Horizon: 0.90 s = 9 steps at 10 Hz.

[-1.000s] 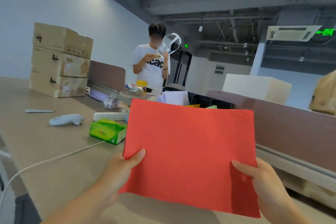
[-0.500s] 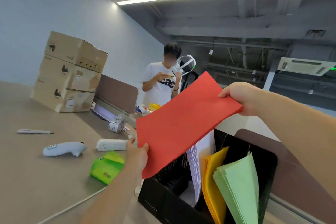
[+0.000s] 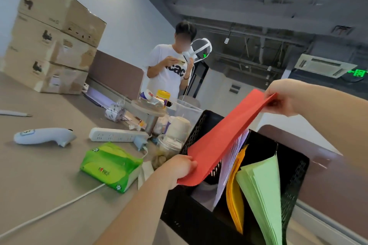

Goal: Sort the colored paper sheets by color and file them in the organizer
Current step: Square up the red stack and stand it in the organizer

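Two hands hold one red sheet (image 3: 225, 141) over the black organizer (image 3: 199, 223) at the right end of the bench (image 3: 35, 175). A second ago that sheet was held flat and upright in front of the person, well short of the organizer; now it has been carried forward and tipped on a slant, its lower edge dipping toward the leftmost slot. The left hand (image 3: 179, 167) pinches the lower corner, fingers curled over the edge; the right hand (image 3: 282, 101) pinches the upper corner, thumb and fingers pressed together on the paper. I judge the sheet is about to be slid down into its own compartment, so this piece is nearly filed but not yet let go.

Counting what stands in the organizer: one stack of white or pale lilac sheets (image 3: 229, 171), one stack of orange sheets (image 3: 235, 199), one stack of green sheets (image 3: 260, 191), each upright in its own division. I see no other red paper in there, though the slot under the sheet is mostly hidden.

Elsewhere on the bench: one green tissue pack (image 3: 109, 167), one white power strip (image 3: 115, 135), one white handheld controller (image 3: 43, 135), three cardboard boxes (image 3: 51, 38) stacked at the far end. One other person in a white shirt (image 3: 169, 71) stands behind the clutter, busy with something of their own.
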Available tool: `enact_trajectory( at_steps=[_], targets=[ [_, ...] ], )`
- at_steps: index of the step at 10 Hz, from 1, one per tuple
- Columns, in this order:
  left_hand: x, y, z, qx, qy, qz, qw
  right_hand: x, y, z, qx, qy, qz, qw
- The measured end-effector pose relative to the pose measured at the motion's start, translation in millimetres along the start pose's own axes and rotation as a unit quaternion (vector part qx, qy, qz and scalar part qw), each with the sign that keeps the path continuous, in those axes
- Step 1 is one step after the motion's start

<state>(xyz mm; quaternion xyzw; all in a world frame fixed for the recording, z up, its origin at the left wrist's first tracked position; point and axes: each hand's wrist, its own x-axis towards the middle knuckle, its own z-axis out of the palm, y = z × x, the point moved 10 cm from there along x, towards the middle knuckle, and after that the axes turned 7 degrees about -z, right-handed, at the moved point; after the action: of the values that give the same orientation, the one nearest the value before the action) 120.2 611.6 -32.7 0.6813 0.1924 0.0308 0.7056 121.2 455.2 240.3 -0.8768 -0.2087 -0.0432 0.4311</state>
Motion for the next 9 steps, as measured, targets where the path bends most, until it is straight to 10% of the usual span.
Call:
enact_trajectory(
  at_steps=[9],
  targets=[
    [42,-5,-23,-0.068,0.065,-0.045,0.995,66,47,112,0.041,-0.06,0.092,0.993]
  ],
)
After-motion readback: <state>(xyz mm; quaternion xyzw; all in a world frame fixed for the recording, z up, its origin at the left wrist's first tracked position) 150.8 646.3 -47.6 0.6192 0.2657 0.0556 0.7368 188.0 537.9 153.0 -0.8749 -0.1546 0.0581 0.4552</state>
